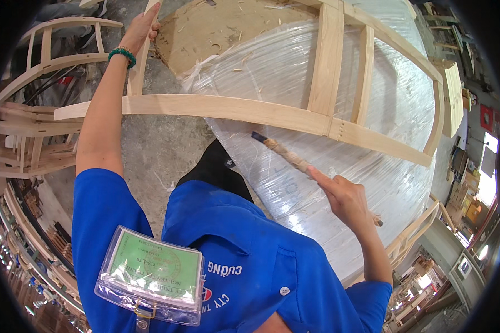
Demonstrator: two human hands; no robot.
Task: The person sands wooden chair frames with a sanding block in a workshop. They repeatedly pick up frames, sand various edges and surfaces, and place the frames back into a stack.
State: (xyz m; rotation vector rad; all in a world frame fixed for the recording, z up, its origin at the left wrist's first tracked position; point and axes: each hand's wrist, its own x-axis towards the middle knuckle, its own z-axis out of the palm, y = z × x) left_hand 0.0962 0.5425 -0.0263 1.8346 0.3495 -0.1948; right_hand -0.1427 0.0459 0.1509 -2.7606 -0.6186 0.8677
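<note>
A pale wooden frame (233, 108) with a long curved rail and several crosspieces lies across a surface covered in clear plastic wrap (316, 216). At the upper left, my left hand (141, 32) is closed around one of its slats, with a green bead bracelet on the wrist. My right hand (344, 200) grips a thin tool (290, 157) with a dark flat tip and a tan wrapped handle, index finger stretched along it. The tip sits just on my side of the curved rail, apart from it. What kind of tool it is I cannot tell.
More curved wooden frames (41, 69) stand at the left. A brown board (216, 33) with wood shavings lies at the far side. Stacked pale wood pieces (453, 97) stand at the right, and another frame (414, 233) is at the lower right.
</note>
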